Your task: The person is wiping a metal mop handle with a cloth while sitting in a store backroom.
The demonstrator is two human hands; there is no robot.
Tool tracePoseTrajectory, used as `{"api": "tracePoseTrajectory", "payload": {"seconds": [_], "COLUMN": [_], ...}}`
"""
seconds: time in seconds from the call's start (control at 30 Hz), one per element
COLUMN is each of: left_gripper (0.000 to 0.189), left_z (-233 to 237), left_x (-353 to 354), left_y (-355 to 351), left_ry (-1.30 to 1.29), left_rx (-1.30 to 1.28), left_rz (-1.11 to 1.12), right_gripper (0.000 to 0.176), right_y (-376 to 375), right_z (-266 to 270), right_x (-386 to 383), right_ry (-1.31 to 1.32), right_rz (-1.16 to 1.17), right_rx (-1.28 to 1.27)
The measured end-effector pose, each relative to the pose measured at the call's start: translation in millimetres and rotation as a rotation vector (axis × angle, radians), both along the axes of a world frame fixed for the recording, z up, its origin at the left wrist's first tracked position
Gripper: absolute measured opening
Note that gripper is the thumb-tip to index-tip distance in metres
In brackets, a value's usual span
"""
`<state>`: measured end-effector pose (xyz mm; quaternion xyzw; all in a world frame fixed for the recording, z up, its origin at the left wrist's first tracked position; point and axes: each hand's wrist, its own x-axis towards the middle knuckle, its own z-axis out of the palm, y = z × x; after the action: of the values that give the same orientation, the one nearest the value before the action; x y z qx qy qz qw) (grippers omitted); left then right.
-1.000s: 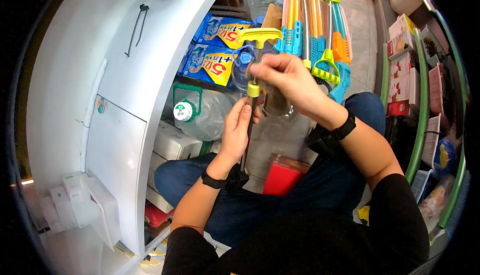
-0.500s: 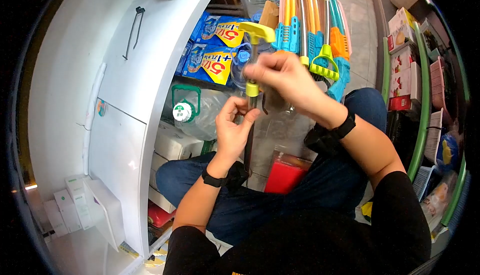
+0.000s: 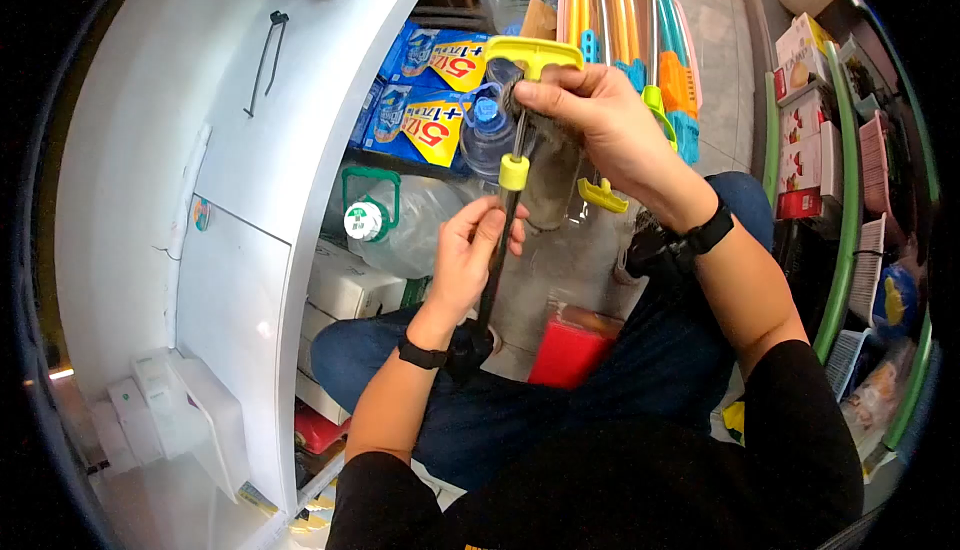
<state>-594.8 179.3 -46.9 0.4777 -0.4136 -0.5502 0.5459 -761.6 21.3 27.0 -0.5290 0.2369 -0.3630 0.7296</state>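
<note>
My left hand (image 3: 468, 255) is closed around a black tube (image 3: 497, 275) with a yellow-green collar (image 3: 514, 172), much like a hand pump. A thin metal rod (image 3: 523, 132) rises from the collar to a yellow-green T-shaped handle (image 3: 537, 53). The whole piece leans slightly right at its top. Just under the handle, my right hand (image 3: 590, 110) is closed at the rod, thumb and fingers pinching there. A small dark grey bit shows at the thumb tip; I cannot make out what it is. Below my right hand lies another yellow-green piece (image 3: 602, 196).
Blue and yellow packs (image 3: 415, 125), a large clear bottle with a green handle (image 3: 400, 225) and a blue-capped bottle (image 3: 487, 135) stand left. Toy shovels and coloured tubes (image 3: 625, 10) lie ahead. A red packet (image 3: 572, 348) lies between my legs. Right are shelves with boxes (image 3: 805, 155).
My right hand has moved up the rod to just below the handle. The top of the piece has swung right, and the handle has turned broader to view. My left hand still holds the tube.
</note>
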Motion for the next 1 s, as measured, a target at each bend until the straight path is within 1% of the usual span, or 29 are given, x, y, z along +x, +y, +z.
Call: {"api": "tracePoseTrajectory", "payload": {"seconds": [0.03, 0.1, 0.13, 0.17, 0.23, 0.27, 0.3, 0.37, 0.4, 0.47, 0.5, 0.53, 0.57, 0.63, 0.67, 0.73, 0.77, 0.8, 0.83, 0.9, 0.93, 0.97, 1.0], "left_gripper": [0.036, 0.035, 0.033, 0.032, 0.030, 0.030, 0.031, 0.032, 0.032, 0.033, 0.033, 0.034, 0.034, 0.035, 0.035, 0.035, 0.033, 0.030, 0.027, 0.026, 0.026, 0.025, 0.024], "left_z": [-0.8, 0.5, 0.7, 0.8, 4.7, 6.7, 7.4, -3.1, -3.0, -4.0, -4.2, -1.3, -3.6, -5.3, -5.1, -4.8, -5.1, -3.4, -3.2, -11.4, -11.2, -10.3, -8.5], "left_x": [2.0, 5.9, 7.7, 9.5, 7.0, 5.9, 4.7, 9.0, 10.6, 8.1, 5.2, 2.5, 1.8, 6.1, 6.7, 6.8, 6.6, 5.6, 3.8, 7.6, 10.0, 10.4, 8.7], "left_y": [-0.3, -4.0, -4.4, -5.6, -6.1, -7.0, -4.7, -4.2, -5.7, -7.5, -6.2, -5.5, -2.1, -6.1, -6.5, -6.9, -7.2, -8.4, -5.7, -3.6, -5.8, -7.0, -8.2], "left_ry": [-0.041, -0.104, -0.122, -0.139, -0.136, -0.143, -0.150, -0.147, -0.149, -0.126, -0.108, -0.112, -0.118, -0.150, -0.135, -0.102, -0.080, -0.055, -0.028, -0.029, -0.035, -0.055, -0.074], "left_rx": [-0.009, -0.025, -0.028, -0.031, -0.033, -0.031, -0.027, -0.037, -0.042, -0.046, -0.044, -0.040, -0.029, -0.029, -0.031, -0.036, -0.037, -0.039, -0.037, -0.040, -0.044, -0.052, -0.058], "left_rz": [0.010, 0.038, 0.061, 0.083, 0.075, 0.060, 0.046, 0.071, 0.078, 0.064, 0.064, 0.041, 0.050, 0.050, 0.051, 0.053, 0.038, 0.029, 0.023, 0.070, 0.085, 0.090, 0.094], "right_gripper": [0.025, 0.015, 0.015, 0.016, 0.022, 0.021, 0.022, 0.025, 0.026, 0.025, 0.025, 0.026, 0.025, 0.024, 0.023, 0.023, 0.023, 0.022, 0.023, 0.024, 0.024, 0.020, 0.020], "right_y": [0.5, 18.4, 21.3, 16.6, 8.8, -0.5, -0.7, 19.0, 22.6, 15.9, 10.4, 1.6, -2.2, 19.4, 21.2, 17.5, 9.8, 2.1, -2.8, 17.3, 23.7, 26.7, 22.7], "right_z": [-5.3, -8.9, -21.3, -28.2, -3.5, -1.8, -2.8, -12.7, -18.5, -21.0, -4.8, -0.9, -5.2, -16.5, -29.6, -20.5, -12.2, -6.9, -4.4, -19.3, -19.5, -30.9, -23.9], "right_x": [2.6, 9.7, 19.3, 15.3, 6.0, 2.4, 2.0, 11.8, 19.8, 13.1, 5.9, 2.6, 3.4, 12.2, 16.1, 14.3, 6.2, 4.8, 0.9, 13.6, 13.8, 17.7, 14.9], "right_ry": [0.014, 0.199, 0.124, 0.124, 0.030, -0.025, -0.004, 0.105, 0.080, 0.088, 0.105, 0.038, 0.001, 0.090, 0.108, 0.084, 0.085, -0.040, -0.031, -0.022, 0.129, 0.074, 0.112], "right_rz": [-0.009, 0.061, 0.122, 0.117, 0.002, -0.027, -0.028, -0.016, 0.119, 0.036, -0.017, -0.061, -0.086, -0.036, 0.095, 0.045, 0.025, -0.039, -0.023, -0.085, 0.053, 0.078, 0.047], "right_rx": [0.016, -0.002, 0.035, -0.045, -0.019, 0.058, 0.084, 0.048, 0.083, 0.011, -0.046, 0.029, -0.021, 0.123, 0.069, 0.030, 0.006, 0.066, 0.098, 0.137, 0.050, 0.105, 0.039]}}
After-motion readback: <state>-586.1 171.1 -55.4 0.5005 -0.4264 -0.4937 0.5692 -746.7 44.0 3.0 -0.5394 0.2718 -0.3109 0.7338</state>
